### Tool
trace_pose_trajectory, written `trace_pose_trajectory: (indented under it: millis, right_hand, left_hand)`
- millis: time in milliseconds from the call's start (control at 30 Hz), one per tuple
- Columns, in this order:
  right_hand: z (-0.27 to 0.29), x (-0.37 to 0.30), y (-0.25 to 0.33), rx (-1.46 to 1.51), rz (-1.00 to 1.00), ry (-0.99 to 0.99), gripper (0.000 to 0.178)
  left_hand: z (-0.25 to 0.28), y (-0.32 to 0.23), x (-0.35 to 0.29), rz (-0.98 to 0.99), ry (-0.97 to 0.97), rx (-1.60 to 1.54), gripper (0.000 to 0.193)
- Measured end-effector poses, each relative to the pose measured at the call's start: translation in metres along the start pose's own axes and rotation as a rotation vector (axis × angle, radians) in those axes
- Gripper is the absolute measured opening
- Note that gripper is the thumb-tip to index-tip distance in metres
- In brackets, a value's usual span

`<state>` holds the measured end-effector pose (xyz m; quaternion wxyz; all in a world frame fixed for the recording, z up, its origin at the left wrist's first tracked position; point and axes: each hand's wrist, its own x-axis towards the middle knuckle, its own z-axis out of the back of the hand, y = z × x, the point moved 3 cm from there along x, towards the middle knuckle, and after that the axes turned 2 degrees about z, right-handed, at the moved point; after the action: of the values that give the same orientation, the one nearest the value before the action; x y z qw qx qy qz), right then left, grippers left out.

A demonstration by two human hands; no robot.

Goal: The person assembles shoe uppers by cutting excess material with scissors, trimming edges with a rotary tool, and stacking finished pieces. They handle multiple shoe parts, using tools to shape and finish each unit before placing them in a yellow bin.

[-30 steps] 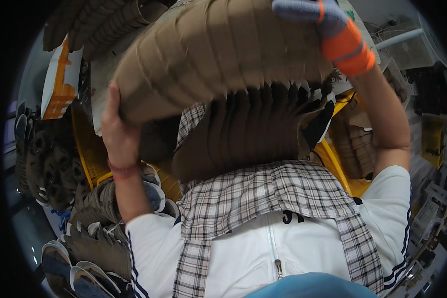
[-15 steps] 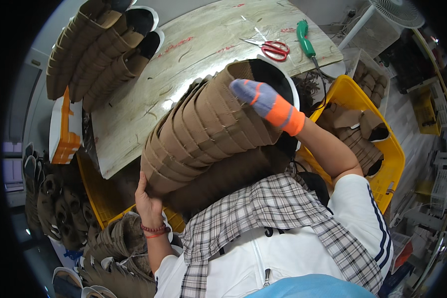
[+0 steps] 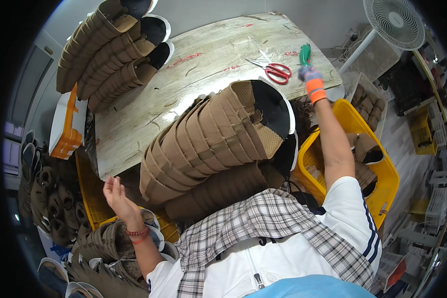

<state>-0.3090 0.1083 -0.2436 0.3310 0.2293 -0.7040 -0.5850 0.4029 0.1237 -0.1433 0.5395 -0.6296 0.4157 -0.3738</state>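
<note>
- The right hand (image 3: pixel 311 78), in a grey-and-orange knit glove, is at the near end of a green handheld tool (image 3: pixel 305 53); the tool's visible green part lies just beyond the glove, on the side away from the person; its long axis runs roughly in line with the forearm, toward the far edge of the tabletop (image 3: pixel 203 67).
- The right hand is clearly the nearer one; the left hand (image 3: pixel 118 198) is bare and well apart from the tool, off the tabletop's near left corner.
- The right fingers are bunched at the tool's near end; I cannot tell whether they have closed on it or only touch it; the left fingers are loosely spread and hold nothing, beside the lower left end of a nested stack of brown boot uppers (image 3: pixel 198 149).
- The green tool is slim, bright and rests on the right part of the tabletop; the glove hides its near end; red-handled scissors (image 3: pixel 269 68) lie just to its left, blades toward the left.
- The brown stack lies between the tabletop and the checked apron (image 3: pixel 263 213), slanting from lower left to upper right; its layers overlap in curved ridges; its right end shows tan mesh, black lining and a white rim; a darker stack (image 3: pixel 216 189) sits under it, nearer the apron.
- A yellow crate (image 3: pixel 390 181) stands below the right forearm, holding more brown pieces.
</note>
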Motion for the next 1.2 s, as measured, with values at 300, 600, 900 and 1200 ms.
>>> trace_pose_trajectory:
  millis: [300,600,900,1200]
  right_hand:
    - [-0.085,-0.179,0.307,-0.024,0.536,0.61,0.004]
    - [-0.023,-0.272,0.341,-0.611,0.539,0.659,0.012]
    - [-0.076,-0.325,0.274,-0.627,0.284,0.507,0.036]
    - [-0.07,-0.327,0.232,-0.522,0.142,0.331,0.012]
  left_hand:
    - [-0.134,-0.107,-0.086,-0.591,0.693,-0.061,0.043]
    - [-0.176,-0.093,-0.143,-0.634,1.529,0.131,0.005]
    - [-0.156,-0.081,-0.168,-1.019,1.248,0.322,0.011]
    - [-0.094,-0.083,-0.122,-1.138,0.753,0.517,0.004]
